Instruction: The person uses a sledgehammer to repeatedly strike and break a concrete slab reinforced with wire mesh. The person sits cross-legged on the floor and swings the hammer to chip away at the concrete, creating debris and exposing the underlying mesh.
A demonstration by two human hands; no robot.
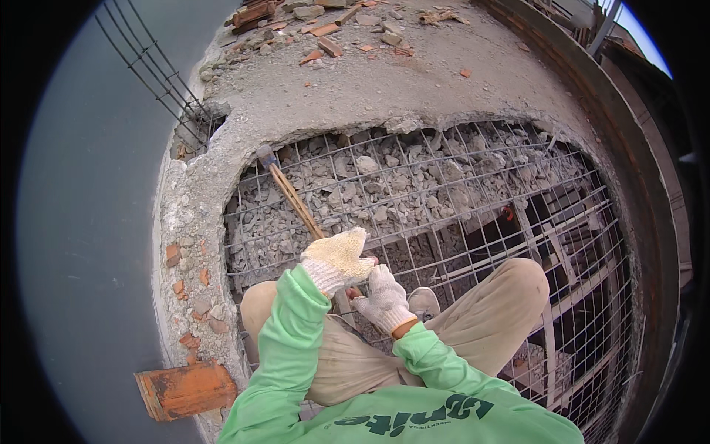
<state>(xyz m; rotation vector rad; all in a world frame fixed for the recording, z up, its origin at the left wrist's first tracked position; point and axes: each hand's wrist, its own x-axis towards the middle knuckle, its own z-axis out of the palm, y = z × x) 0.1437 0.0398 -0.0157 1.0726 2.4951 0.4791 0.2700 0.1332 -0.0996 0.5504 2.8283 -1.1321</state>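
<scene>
Both my hands wear knitted work gloves and meet in front of my bent knees, above a steel rebar mesh (388, 194). My left hand (341, 258) is beside the near end of a sledgehammer's wooden handle (297, 200); whether it grips the handle is hidden by the glove. The hammer's head (266, 154) lies at the broken concrete edge, upper left. My right hand (383, 299) touches or nearly touches my left at the fingertips, its thumb bent in; I cannot tell if something small is between them.
Broken concrete rubble (366, 165) lies under the mesh, with wooden beams (577, 299) below at right. A rough slab edge (188, 250) drops away on the left, bearing a roof tile (186, 390). Rebar rods (161, 80) stick out at upper left. A low wall (638, 127) curves along the right.
</scene>
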